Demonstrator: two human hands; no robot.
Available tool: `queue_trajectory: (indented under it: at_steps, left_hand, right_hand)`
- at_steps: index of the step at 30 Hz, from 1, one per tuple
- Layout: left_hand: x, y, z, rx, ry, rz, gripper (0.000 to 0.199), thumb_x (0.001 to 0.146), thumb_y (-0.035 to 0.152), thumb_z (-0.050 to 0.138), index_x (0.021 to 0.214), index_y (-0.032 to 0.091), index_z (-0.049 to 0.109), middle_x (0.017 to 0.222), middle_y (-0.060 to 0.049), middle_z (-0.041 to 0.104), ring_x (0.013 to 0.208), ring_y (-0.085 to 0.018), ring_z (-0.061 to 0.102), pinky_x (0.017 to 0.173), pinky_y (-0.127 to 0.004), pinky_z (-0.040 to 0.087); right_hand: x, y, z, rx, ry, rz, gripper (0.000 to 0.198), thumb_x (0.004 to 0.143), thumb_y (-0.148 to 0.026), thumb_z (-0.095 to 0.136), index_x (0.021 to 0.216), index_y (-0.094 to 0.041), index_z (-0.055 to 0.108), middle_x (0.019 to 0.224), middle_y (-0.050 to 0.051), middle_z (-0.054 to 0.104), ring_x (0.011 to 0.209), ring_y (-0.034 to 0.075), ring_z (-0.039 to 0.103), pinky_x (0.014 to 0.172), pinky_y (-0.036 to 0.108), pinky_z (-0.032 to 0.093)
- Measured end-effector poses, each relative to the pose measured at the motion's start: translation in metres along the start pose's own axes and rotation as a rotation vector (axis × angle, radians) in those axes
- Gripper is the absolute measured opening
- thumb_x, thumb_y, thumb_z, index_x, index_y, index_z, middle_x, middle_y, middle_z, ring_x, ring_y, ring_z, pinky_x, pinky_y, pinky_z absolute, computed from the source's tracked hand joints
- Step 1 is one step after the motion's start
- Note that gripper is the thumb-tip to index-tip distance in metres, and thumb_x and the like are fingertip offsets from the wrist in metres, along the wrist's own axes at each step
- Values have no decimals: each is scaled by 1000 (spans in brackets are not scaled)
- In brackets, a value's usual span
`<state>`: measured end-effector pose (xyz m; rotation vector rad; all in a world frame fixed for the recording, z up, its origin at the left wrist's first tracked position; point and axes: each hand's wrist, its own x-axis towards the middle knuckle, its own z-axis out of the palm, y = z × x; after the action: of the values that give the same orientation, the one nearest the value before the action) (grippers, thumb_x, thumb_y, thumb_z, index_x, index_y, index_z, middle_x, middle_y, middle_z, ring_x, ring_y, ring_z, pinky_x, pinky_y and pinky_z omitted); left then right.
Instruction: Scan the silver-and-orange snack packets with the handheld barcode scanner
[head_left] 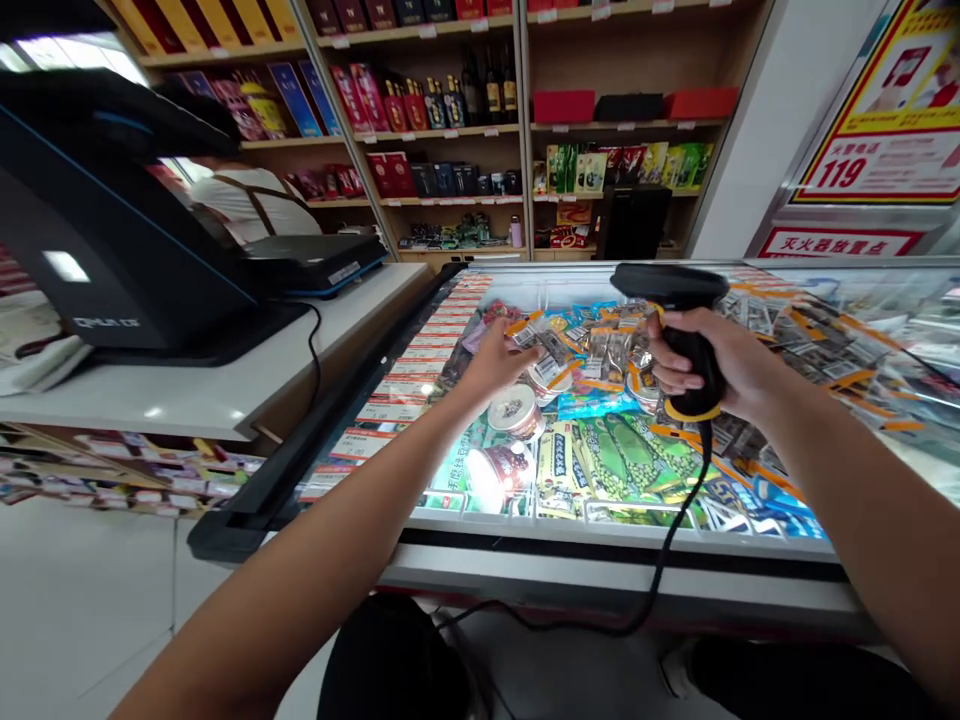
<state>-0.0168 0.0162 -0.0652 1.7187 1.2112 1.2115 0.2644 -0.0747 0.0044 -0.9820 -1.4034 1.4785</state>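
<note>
My right hand (712, 365) grips the handle of a black and yellow barcode scanner (670, 287), whose head points left above the freezer. A black cord hangs from its base. My left hand (501, 365) is closed on a small clear packet (553, 348) with orange edges and a barcode label; the fingertips partly hide it. More such packets (609, 350) lie between my hands on the freezer. Below my left hand are a white paper tub (516, 412) and a tipped reddish tub (504, 470), partly washed out by glare. Green popsicle packs (626, 450) lie nearer me.
A chest freezer's white front edge (600, 560) runs before me. Many orange-edged packets (817, 340) spread over the right side. Price labels (405, 385) line the left. A counter (217, 380) holds a checkout machine (112, 220). A person (255, 200) stands behind it; shelves (442, 135) rise at back.
</note>
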Motion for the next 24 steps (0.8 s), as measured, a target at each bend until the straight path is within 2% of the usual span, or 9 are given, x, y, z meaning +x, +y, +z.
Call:
queue_trajectory:
  at_steps: [4, 7, 12, 16, 20, 24]
  left_hand:
    - [10, 2, -26, 22, -87, 93, 59, 78, 37, 78, 126, 21, 48, 110, -10, 68, 92, -21, 68, 80, -36, 54]
    - [10, 4, -31, 22, -115, 166, 54, 80, 33, 76, 124, 19, 48, 112, -11, 69, 96, -21, 69, 85, -35, 54]
    - [4, 6, -27, 49, -129, 167, 50, 84, 35, 73, 125, 20, 49, 118, -12, 67, 99, -21, 69, 87, -36, 54]
    - [2, 9, -26, 97, -49, 178, 49, 82, 35, 74, 123, 21, 52, 124, -12, 66, 100, -21, 68, 85, -35, 55]
    - [1, 12, -26, 97, -31, 177, 46, 82, 35, 74, 121, 21, 53, 114, -10, 69, 95, -21, 69, 81, -33, 55]
    - [4, 11, -28, 84, 8, 180, 46, 83, 37, 73, 120, 20, 52, 113, -10, 70, 97, -21, 69, 83, -34, 54]
  right_hand:
    - [-3, 8, 19, -96, -105, 16, 25, 87, -45, 66, 88, -22, 56, 64, 0, 54, 42, 10, 39, 42, 30, 27]
    - [-4, 18, 33, -219, -113, 4, 27, 88, -47, 67, 87, -21, 60, 71, 3, 60, 43, 11, 45, 41, 30, 30]
    - [-1, 32, 37, -312, -172, -36, 38, 90, -52, 65, 72, -20, 57, 59, 3, 57, 41, 12, 45, 41, 31, 35]
    - [-1, 34, 32, -285, -165, -63, 37, 90, -54, 65, 74, -22, 56, 56, 0, 54, 40, 11, 43, 43, 31, 37]
    - [-4, 32, 32, -300, -182, -70, 36, 91, -54, 64, 77, -21, 57, 56, 0, 55, 41, 12, 43, 43, 31, 37]
    - [-5, 30, 33, -292, -176, -81, 36, 91, -53, 64, 76, -22, 55, 55, -1, 53, 41, 11, 43, 43, 30, 36]
